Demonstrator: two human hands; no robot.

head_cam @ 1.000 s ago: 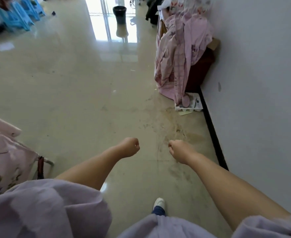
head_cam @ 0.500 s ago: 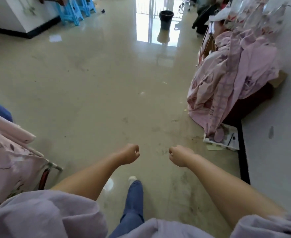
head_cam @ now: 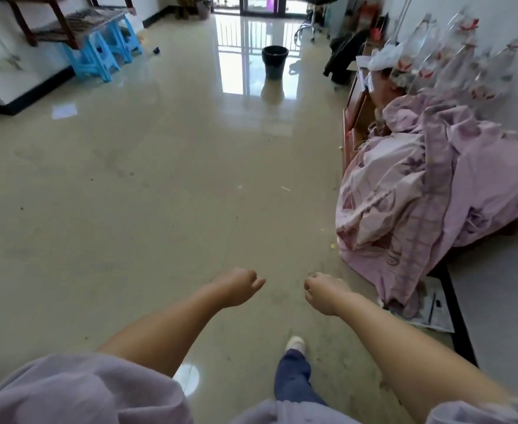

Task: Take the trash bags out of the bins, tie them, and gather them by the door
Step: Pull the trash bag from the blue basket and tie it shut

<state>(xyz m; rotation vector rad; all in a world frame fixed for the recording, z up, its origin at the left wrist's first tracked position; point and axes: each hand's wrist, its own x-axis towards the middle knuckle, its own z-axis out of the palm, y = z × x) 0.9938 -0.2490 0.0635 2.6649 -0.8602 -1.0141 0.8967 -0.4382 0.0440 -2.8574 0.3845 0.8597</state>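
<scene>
A black round bin stands far ahead on the shiny floor, in front of the glass balcony door. Whether a bag lines it cannot be told from here. My left hand and my right hand are held out low in front of me, a short gap between them. Both have the fingers curled into loose fists and hold nothing. No trash bag is in either hand or on the floor near me.
A heap of pink bedding over a low wooden piece lines the right wall, with paper under its near end. Blue plastic stools and a wooden rack stand at the far left. My shoe steps forward.
The view has lifted and moved forward down the room; the pink heap and the bin are closer. My right foot has stepped ahead. Both hands stay curled and empty.
</scene>
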